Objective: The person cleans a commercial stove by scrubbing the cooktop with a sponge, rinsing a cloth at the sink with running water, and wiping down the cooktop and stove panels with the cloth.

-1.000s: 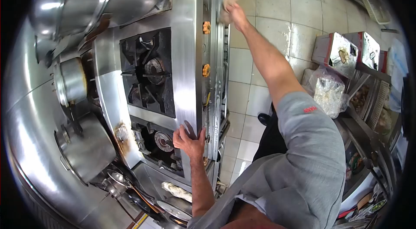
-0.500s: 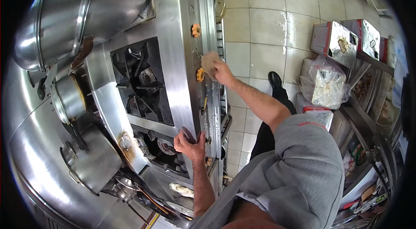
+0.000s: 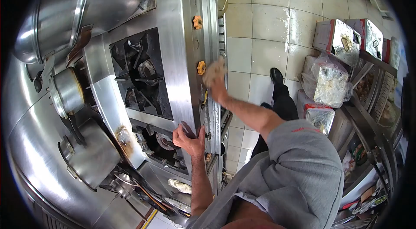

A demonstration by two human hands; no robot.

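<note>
My right hand [image 3: 219,90] is closed around a tan cloth [image 3: 215,71], somewhat blurred, at the front panel of the steel stove [image 3: 178,56]. An orange knob [image 3: 201,68] sits just left of the cloth. My left hand [image 3: 190,143] rests at the stove's front edge, thumb and fingers apart, beside the nearer burner [image 3: 162,144]. A dark patch, which looks like a reflection, shows on the steel between its thumb and fingers. Farther along the stove top lies another black burner grate [image 3: 141,75].
Pots [image 3: 93,155] and a large steel vessel [image 3: 99,4] stand on the left. Two more orange knobs [image 3: 197,22] line the panel farther off. Square tins [image 3: 344,45] and a plastic-wrapped block [image 3: 329,86] are on the right, above a tiled floor [image 3: 268,21].
My right hand and the cloth have shifted slightly nearer along the front panel, with the wrist turned more upright. My left hand stays at the stove edge. The view has moved slightly.
</note>
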